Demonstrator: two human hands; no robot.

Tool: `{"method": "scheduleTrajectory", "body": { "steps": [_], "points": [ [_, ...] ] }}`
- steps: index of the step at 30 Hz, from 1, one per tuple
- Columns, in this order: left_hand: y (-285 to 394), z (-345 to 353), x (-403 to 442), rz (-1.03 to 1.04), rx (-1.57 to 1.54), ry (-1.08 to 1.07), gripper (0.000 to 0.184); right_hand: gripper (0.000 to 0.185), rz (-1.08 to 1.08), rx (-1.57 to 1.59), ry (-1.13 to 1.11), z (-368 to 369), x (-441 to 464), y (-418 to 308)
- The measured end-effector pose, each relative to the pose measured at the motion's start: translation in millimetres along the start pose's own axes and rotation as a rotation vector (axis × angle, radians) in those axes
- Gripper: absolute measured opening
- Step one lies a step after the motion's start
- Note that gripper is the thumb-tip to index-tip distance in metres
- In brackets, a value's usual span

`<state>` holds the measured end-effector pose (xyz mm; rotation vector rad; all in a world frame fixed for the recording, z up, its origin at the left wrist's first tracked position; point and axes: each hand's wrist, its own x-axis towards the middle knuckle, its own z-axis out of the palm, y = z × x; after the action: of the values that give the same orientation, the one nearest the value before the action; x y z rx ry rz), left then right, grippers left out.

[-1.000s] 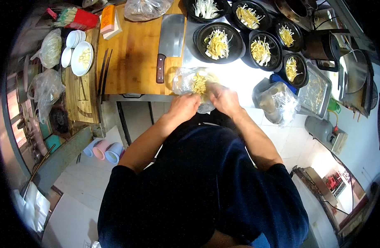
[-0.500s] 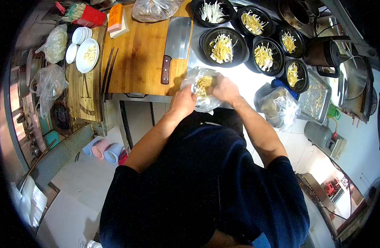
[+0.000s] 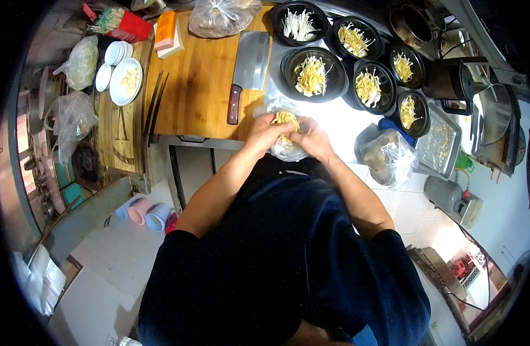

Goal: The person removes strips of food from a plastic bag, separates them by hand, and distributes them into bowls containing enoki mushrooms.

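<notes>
A bunch of yellow noodle-like strips (image 3: 284, 119) is gripped above an open clear plastic bag (image 3: 288, 152) at the counter's front edge. My left hand (image 3: 265, 134) is closed on the strips, thumb over them. My right hand (image 3: 311, 140) pinches the same bunch from the other side, its fingertips partly hidden. Beyond the hands sits a black pot (image 3: 285, 70) with white enoki mushrooms and yellow strips in it. A cleaver (image 3: 252, 60) lies on the wooden cutting board (image 3: 201, 86), left of the bag.
Several more black pots (image 3: 357, 70) stand at the right, one with only enoki (image 3: 299, 25). Near them are a metal tray (image 3: 449, 135) and another plastic bag (image 3: 388, 153). Chopsticks (image 3: 156, 104) lie on the board's left; a white plate (image 3: 125, 92) is beyond.
Both hands have come closer together over the bag. The yellow strips, seen inside the bag before, are now up between my fingers. The view has shifted slightly.
</notes>
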<state>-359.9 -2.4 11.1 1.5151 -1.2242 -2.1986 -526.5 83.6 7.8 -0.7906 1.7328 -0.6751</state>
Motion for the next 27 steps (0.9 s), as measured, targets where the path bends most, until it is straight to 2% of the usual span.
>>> {"method": "scheduleTrajectory", "body": {
  "steps": [2, 4, 8, 11, 15, 18, 20, 21, 22, 23, 24, 26, 27],
  "points": [
    [-8.0, -4.0, 5.3, 0.048, 0.023, -0.003, 0.028, 0.048, -0.021, 0.073, -0.005, 1.8, -0.9, 3.4],
    [-9.7, -12.0, 7.7, -0.014, -0.031, -0.093, 0.024, 0.043, -0.016, 0.095, -0.014, 0.4, -2.9, -0.2],
    [-3.6, -15.8, 8.9, -0.046, -0.007, -0.116, 0.02, 0.028, 0.029, 0.24, -0.099, -7.2, -3.6, -14.2],
    [-8.3, -13.3, 10.9, -0.049, -0.018, -0.128, 0.02, 0.024, 0.118, 0.329, -0.219, -10.4, 9.7, 9.9],
    [-8.5, -10.0, 5.7, -0.091, -0.01, -0.073, 0.021, 0.025, 0.098, 0.375, -0.188, -12.9, 8.4, 9.0],
    [-20.2, -8.7, 6.0, 0.026, -0.042, 0.015, 0.026, 0.03, 0.177, 0.316, -0.122, -22.3, 4.1, -3.9],
    [-21.7, -8.1, 7.6, 0.02, 0.116, 0.081, 0.026, 0.034, 0.034, 0.024, 0.047, -21.3, -3.9, -13.3],
    [-19.0, -9.7, 6.9, 0.051, 0.271, 0.132, 0.028, 0.034, 0.033, 0.023, 0.047, -23.1, -6.1, -16.5],
    [-16.3, -13.4, 6.5, 0.049, 0.271, 0.133, 0.028, 0.033, -0.079, -0.204, -0.032, -23.5, -9.0, -18.8],
    [-13.7, -17.5, 6.1, 0.052, 0.428, 0.164, 0.03, 0.036, -0.187, -0.429, -0.112, -23.2, -12.5, -18.3],
    [-10.5, -21.4, 7.1, 0.061, 0.585, 0.196, 0.032, 0.036, -0.186, -0.429, -0.112, -21.3, -9.1, -8.8],
    [-11.6, -26.7, 11.6, 0.053, 0.602, 0.167, 0.035, 0.039, -0.218, -0.299, 0.058, -18.1, 6.9, 14.7],
    [-13.6, -27.0, 12.3, 0.063, 0.609, 0.181, 0.034, 0.032, -0.251, -0.412, 0.057, -22.9, 10.9, 12.2]
  ]
}}
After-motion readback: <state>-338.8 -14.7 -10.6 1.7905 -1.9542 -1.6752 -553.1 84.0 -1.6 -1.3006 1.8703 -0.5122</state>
